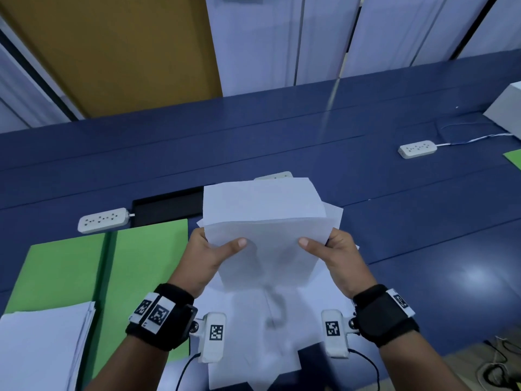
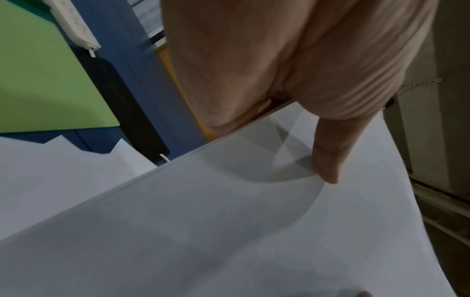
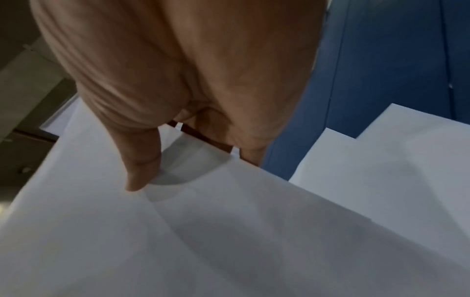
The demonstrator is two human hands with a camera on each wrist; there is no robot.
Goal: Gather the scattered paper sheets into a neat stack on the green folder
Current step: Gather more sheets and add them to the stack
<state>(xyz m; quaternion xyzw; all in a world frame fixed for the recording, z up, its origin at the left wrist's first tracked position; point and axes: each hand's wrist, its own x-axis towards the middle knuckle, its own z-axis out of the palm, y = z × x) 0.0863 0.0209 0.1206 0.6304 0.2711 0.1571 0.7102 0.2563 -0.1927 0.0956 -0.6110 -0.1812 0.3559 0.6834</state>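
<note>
I hold a bundle of white paper sheets [image 1: 265,221] up above the blue table, its edges uneven. My left hand [image 1: 214,251] grips its left side, thumb on top [image 2: 328,160] and fingers behind. My right hand [image 1: 329,249] grips the right side the same way, thumb on the sheet [image 3: 142,166]. More loose sheets [image 1: 262,320] lie spread on the table under the bundle and also show in the right wrist view [image 3: 381,160]. The open green folder [image 1: 146,255] lies to the left, with a stack of white paper [image 1: 42,348] on its near left part.
A white power strip [image 1: 103,220] and a black pad [image 1: 169,207] lie behind the folder. Another power strip [image 1: 418,149] with a cable sits far right, near a white box [image 1: 507,108] and a green corner [image 1: 514,159]. A wall stands behind the table.
</note>
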